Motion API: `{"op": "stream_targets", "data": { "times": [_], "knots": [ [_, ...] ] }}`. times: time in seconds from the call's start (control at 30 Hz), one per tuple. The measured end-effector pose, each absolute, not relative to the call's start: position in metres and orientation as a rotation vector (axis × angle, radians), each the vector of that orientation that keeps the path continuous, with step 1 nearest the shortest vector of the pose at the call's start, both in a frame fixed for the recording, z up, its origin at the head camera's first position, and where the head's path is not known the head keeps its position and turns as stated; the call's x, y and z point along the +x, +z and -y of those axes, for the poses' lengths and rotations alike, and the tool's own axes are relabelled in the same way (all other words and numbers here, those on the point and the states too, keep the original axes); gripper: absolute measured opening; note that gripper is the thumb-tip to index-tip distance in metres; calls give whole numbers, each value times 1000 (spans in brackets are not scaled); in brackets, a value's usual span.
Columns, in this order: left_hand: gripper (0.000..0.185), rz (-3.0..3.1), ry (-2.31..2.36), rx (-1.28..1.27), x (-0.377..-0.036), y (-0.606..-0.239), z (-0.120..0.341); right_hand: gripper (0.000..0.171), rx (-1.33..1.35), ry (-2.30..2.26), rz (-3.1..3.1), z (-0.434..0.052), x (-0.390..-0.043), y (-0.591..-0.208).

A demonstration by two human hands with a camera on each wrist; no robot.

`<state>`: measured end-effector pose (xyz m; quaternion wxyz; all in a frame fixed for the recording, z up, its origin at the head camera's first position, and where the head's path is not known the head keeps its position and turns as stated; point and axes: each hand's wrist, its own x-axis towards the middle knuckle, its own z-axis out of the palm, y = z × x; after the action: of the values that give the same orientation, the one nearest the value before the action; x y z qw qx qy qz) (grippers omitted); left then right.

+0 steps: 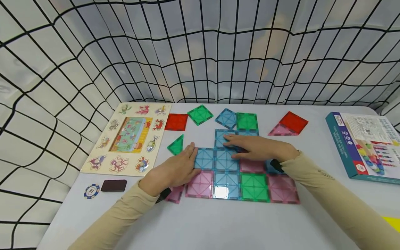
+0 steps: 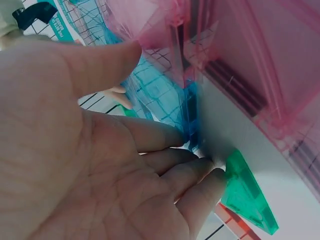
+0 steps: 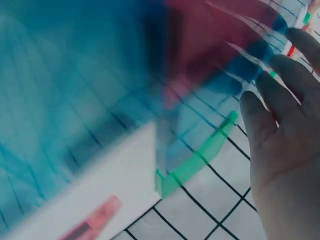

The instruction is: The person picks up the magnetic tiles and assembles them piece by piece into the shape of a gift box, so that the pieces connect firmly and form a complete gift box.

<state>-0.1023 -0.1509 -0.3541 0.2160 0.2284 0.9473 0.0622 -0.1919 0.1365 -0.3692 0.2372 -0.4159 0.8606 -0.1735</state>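
Observation:
A flat patch of translucent magnetic tiles (image 1: pixel 254 187) in blue, pink and green lies mid-table. My left hand (image 1: pixel 187 156) lies flat with straight fingers against the left edge of a blue square tile (image 1: pixel 204 158). In the left wrist view the left hand's fingertips (image 2: pixel 200 170) touch that blue tile's edge (image 2: pixel 160 95), with a green triangle (image 2: pixel 247 195) just beyond. My right hand (image 1: pixel 237 146) rests flat, fingers straight, on the upper blue tiles (image 1: pixel 223 138). The right wrist view is blurred: the right hand's fingers (image 3: pixel 285 125) hover over blue tiles (image 3: pixel 60 100).
A wooden sea-animal puzzle board (image 1: pixel 128 137) lies at the left, with a poker chip (image 1: pixel 92 191) and a dark block (image 1: pixel 114 185) in front. Loose red (image 1: pixel 176 122) and green (image 1: pixel 200 114) tiles lie behind. A boxed toy (image 1: pixel 365 146) is at the right. Netting surrounds the table.

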Motion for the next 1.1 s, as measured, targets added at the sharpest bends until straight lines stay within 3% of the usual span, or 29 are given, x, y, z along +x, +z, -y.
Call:
{"op": "stream_targets", "data": {
  "times": [0.3, 0.57, 0.83, 1.1],
  "knots": [
    [66, -2588, 32, 683, -119, -339, 146, 68, -1134, -514, -2337, -138, -187, -371],
    [68, -2681, 76, 828, -161, -344, 105, 40, -1125, -713, -2562, -151, -230, -364],
    [77, -2610, 127, 673, -187, -362, 70, 64, -806, -697, -2703, -154, -276, -376],
    [80, -2642, 34, 659, -192, -367, 68, 64, -721, -734, -2733, -146, -286, -368]
  ]
}}
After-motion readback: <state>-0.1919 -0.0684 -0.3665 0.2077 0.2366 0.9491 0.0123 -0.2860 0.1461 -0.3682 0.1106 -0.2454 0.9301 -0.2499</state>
